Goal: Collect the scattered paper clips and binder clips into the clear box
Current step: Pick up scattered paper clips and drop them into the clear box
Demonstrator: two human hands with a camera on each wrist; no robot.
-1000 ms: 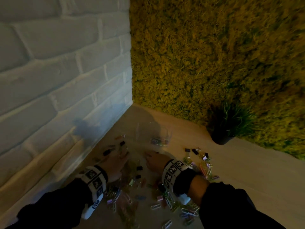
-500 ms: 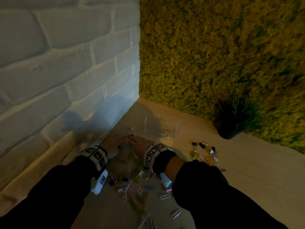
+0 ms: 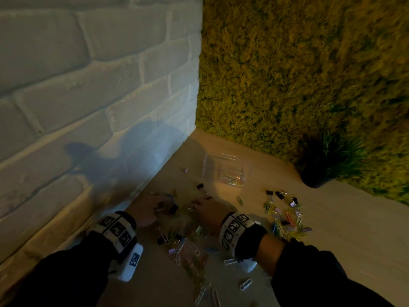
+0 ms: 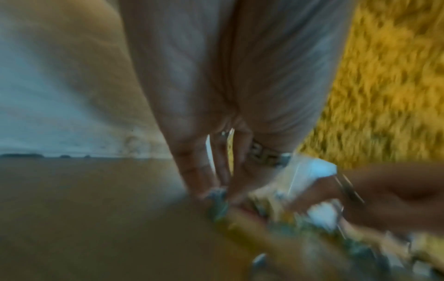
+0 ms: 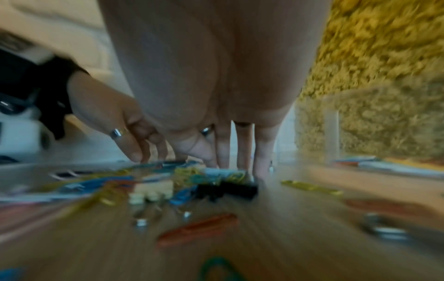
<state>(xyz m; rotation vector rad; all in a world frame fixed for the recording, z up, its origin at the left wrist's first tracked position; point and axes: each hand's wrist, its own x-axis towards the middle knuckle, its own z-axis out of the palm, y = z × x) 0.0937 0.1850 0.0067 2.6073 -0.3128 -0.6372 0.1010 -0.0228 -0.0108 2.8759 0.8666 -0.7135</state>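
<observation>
nearest in the head view, loose paper clips (image 3: pixel 245 284) lie on the wooden counter (image 3: pixel 332 235) between the two sleeves, none yet gathered. a little farther, the left hand (image 3: pixel 150 209) and right hand (image 3: pixel 210 212) sit side by side on the main heap of clips (image 3: pixel 183 231), fingers down among them. the right wrist view shows the right hand's fingers (image 5: pixel 242 144) straight, slightly spread, tips on the counter behind a black binder clip (image 5: pixel 228 188); it seems to be raking rather than pinching. the left hand's fingers (image 4: pixel 199 171) also point down onto the pile, but that view is too smeared to tell whether they hold anything. to the right, well apart from both hands, a second heap (image 3: pixel 285 216) of coloured clips and black binder clips lies untouched. farther still stands the clear box (image 3: pixel 225 171), with only a thin layer of clips on its bottom, then the dark plant pot (image 3: pixel 314 180) against the moss wall.

so, in my judgement, the job is at an early stage: most clips are still outside the box.

the head view alone gives the layout, the box contents and the far-right heap; the wrist views alone show how the fingers lie and rings on them, which the head view hides behind the backs of the hands
</observation>
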